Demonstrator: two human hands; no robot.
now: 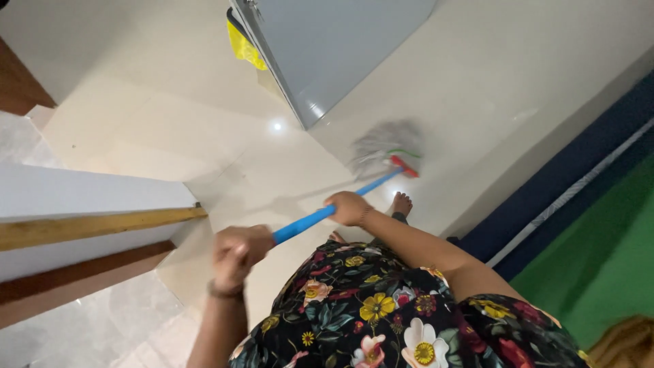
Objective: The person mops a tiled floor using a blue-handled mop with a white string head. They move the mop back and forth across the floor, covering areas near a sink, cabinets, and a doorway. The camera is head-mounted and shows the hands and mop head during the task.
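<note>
A mop with a blue handle [306, 221] runs from my left hand [238, 253] up to a red clamp and a grey stringy mop head [385, 148] on the pale tiled floor [170, 129]. The left hand grips the near end of the handle. My right hand [349, 208] is closed around the handle farther along. The mop head lies just in front of a grey appliance. One bare foot [401, 203] shows beside the handle.
A tall grey appliance [327, 48] stands ahead with a yellow cloth [244, 49] beside it. A white wall with a wooden edge [88, 225] juts in from the left. On the right are a dark blue strip and a green surface [599, 259].
</note>
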